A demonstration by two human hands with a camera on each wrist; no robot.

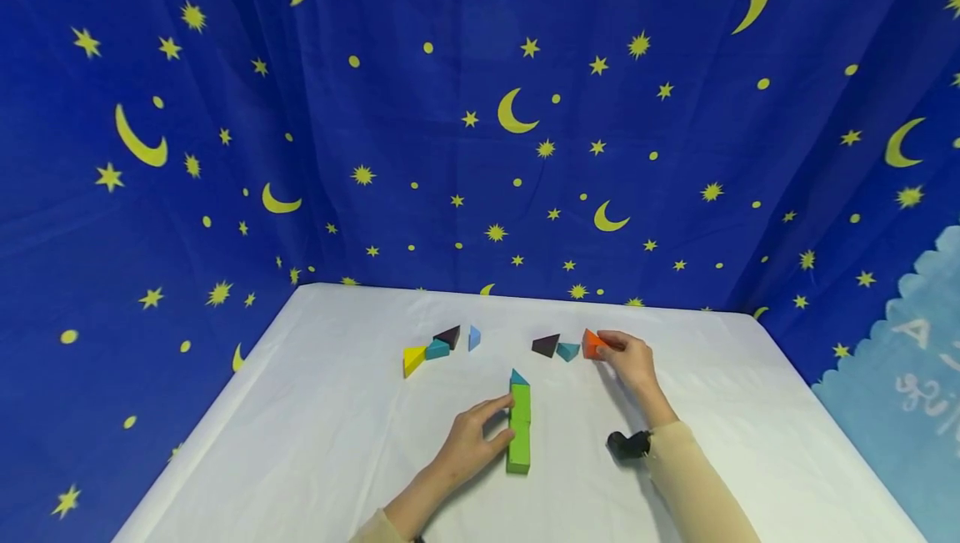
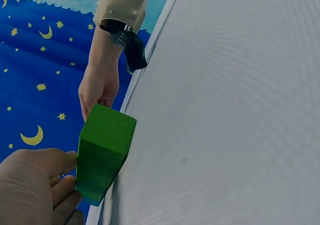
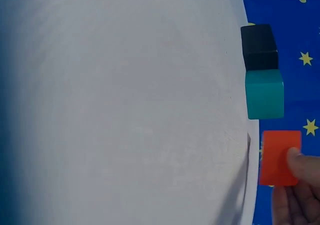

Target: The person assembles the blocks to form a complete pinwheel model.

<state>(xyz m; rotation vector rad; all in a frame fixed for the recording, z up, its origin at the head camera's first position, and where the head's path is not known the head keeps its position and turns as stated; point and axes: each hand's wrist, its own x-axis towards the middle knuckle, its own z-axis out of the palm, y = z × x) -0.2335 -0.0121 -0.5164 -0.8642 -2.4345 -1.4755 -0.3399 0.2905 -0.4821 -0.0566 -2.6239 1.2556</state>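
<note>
In the head view my left hand (image 1: 468, 444) rests against the left side of a column of two green blocks (image 1: 519, 430), thumb and index fingertips at its edge. The left wrist view shows the green block (image 2: 107, 147) end-on beside the fingers. A small blue triangular block (image 1: 518, 377) sits at the column's far end. Farther right, my right hand (image 1: 632, 359) pinches an orange triangular block (image 1: 592, 344); in the right wrist view the thumb lies over the orange block (image 3: 276, 157). Just left of it are a teal block (image 1: 567, 351) and a black block (image 1: 546, 346).
At the back left, a yellow triangular block (image 1: 413, 360), a teal block (image 1: 437, 349) and a black block (image 1: 448, 336) form a line, with a light blue block (image 1: 474, 338) beside them. The white table (image 1: 300, 418) backs onto a blue star-patterned curtain (image 1: 450, 109).
</note>
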